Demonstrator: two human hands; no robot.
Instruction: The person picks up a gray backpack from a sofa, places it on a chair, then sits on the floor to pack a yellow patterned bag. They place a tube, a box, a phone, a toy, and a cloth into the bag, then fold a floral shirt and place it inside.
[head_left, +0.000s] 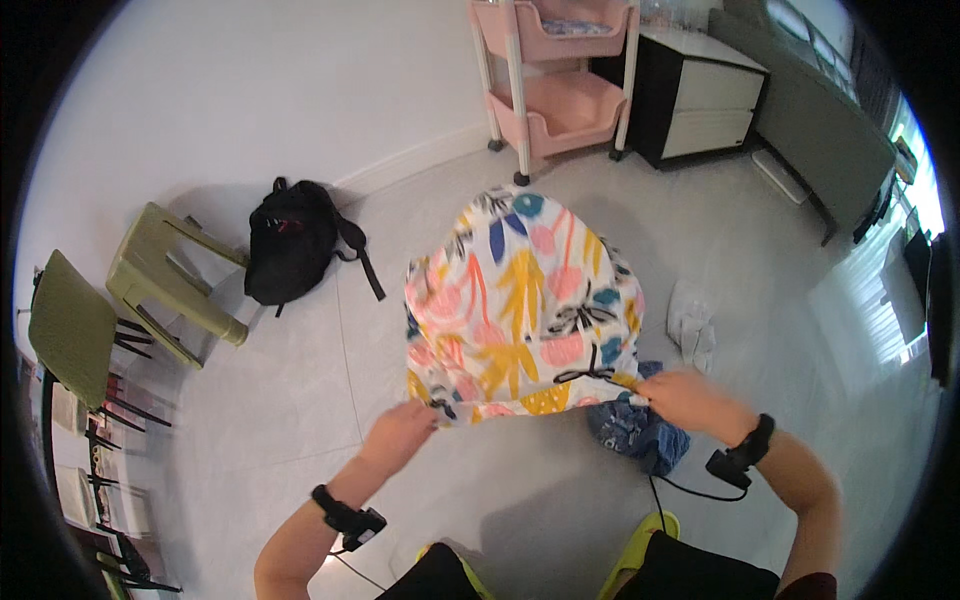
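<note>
A white fabric cover (517, 307) printed with pink, yellow, blue and black leaf and flower shapes spreads out before me, its far part rounded and puffed up. My left hand (401, 435) pinches its near left corner. At the near right corner, my right hand (694, 401) grips the same edge, so the hem runs between both hands. What the cloth hides beneath it I cannot tell. Crumpled blue denim (637, 435) lies on the floor, partly behind the cloth near my right hand. A whitish bundled cloth (691, 326) rests farther off to the right.
By the wall lie a black backpack (292, 244) and a tipped green plastic stool (176, 277). A pink wheeled cart (555, 112) stands ahead, beside a black-and-white cabinet (705, 97) and a grey sofa (810, 135). Chairs (75, 330) line the left. Cables hang from both wrist devices.
</note>
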